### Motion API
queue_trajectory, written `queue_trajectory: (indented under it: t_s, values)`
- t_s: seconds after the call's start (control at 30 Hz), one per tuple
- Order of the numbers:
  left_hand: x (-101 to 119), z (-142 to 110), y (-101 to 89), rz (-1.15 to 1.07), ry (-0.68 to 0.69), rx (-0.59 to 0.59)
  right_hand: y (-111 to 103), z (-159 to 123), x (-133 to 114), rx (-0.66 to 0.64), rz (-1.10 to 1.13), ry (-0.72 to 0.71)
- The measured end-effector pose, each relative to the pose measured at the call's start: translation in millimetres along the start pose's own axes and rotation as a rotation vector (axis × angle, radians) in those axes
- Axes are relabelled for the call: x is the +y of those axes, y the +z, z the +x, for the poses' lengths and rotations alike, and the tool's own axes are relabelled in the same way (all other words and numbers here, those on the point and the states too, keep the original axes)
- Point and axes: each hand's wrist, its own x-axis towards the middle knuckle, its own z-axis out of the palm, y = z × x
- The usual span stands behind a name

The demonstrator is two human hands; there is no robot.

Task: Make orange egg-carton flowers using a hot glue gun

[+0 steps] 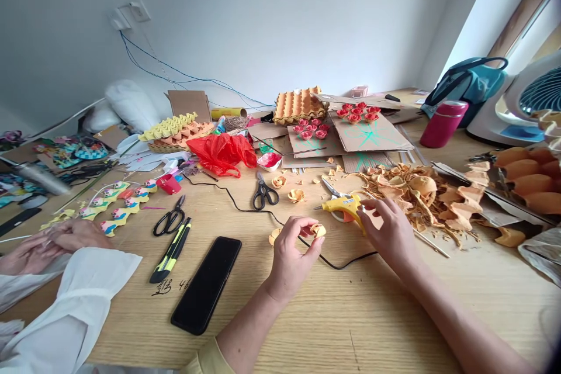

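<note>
My left hand (294, 254) pinches a small flower-like cup (318, 231) of orange egg-carton pulp between thumb and fingers, above the table. At the rear of a yellow hot glue gun (344, 205), my right hand (389, 232) has its fingers curled round the handle end; part of the grip is hidden. The gun's nozzle points left, and its black cord (337, 267) loops below it. Scissors with orange handles (333, 190) lie partly under the gun. Another carton piece (274, 237) is partly covered by my left hand. Two carton flowers (296, 195) (279, 182) lie farther back.
Carton scraps (412, 187) heap at right. Black scissors (265, 191), a phone (205, 286) and a box cutter (172, 251) lie left of centre. Red flowers (357, 111) sit on cardboard behind. Another person's hands (56, 239) rest at left. A magenta bottle (443, 124) stands back right.
</note>
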Motion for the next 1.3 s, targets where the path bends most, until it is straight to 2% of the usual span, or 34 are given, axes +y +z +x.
queue_trajectory:
  t_s: [0.07, 0.17, 0.27, 0.37, 0.57, 0.87, 1.3]
  values:
    - [3, -1, 0.9, 0.004, 0.0, -0.004, -4, -7, -16, -0.134, 0.168, -0.051]
    - [7, -2, 3.1, -0.006, 0.006, -0.015, -4, -18, -36, -0.359, 0.492, -0.031]
    - [10, -2, 5.5, -0.021, 0.018, -0.025, 1, -26, -44, -0.481, 0.668, 0.011]
    - [12, -3, 7.1, -0.028, 0.026, -0.026, 4, -28, -45, -0.548, 0.81, 0.064]
    - [14, -3, 7.9, -0.037, 0.023, -0.036, 3, -27, -47, -0.565, 0.944, 0.113]
    - [13, -2, 6.7, -0.051, 0.026, -0.083, 1, -28, -47, -0.538, 0.914, 0.101]
    - [15, -2, 5.3, -0.033, 0.073, -0.07, 1, -29, -48, -0.532, 0.964, 0.136]
